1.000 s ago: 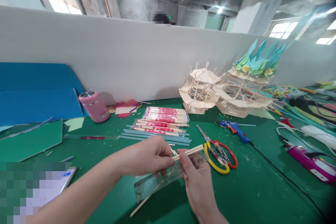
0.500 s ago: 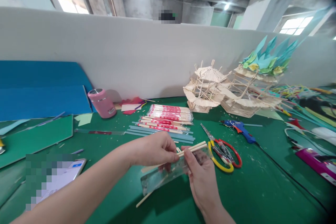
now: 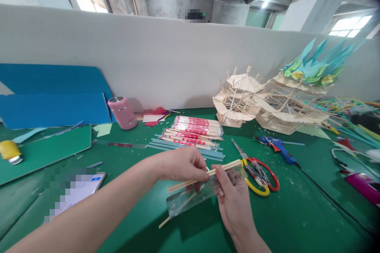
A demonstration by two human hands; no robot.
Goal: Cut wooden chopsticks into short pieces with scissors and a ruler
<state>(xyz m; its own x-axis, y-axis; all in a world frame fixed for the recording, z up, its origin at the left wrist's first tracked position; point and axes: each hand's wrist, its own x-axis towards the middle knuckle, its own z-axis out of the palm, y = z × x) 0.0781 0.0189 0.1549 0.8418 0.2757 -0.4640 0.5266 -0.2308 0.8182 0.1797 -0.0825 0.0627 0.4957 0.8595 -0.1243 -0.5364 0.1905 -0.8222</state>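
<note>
My left hand (image 3: 181, 165) pinches a pair of wooden chopsticks (image 3: 228, 165) near their middle, fingers closed. My right hand (image 3: 234, 201) grips the clear plastic wrapper (image 3: 192, 196) under them, thumb pressed on the sticks. Both hands are held low over the green table (image 3: 297, 221). One more loose stick (image 3: 164, 222) pokes out below the wrapper. Yellow and red scissors (image 3: 257, 174) lie just right of my hands.
Packs of wrapped chopsticks (image 3: 196, 126) and blue strips (image 3: 190, 148) lie behind my hands. A stick-built model (image 3: 267, 102) stands at the back right, with a blue glue gun (image 3: 277, 146) in front. A pink cup (image 3: 122, 112), phone (image 3: 74, 191) and blue boards (image 3: 53, 95) sit left.
The view has shifted, so things sit further right and a yellow object shows at the left. More of the chopsticks' length now shows left of my left-hand fingers, beyond the wrapper.
</note>
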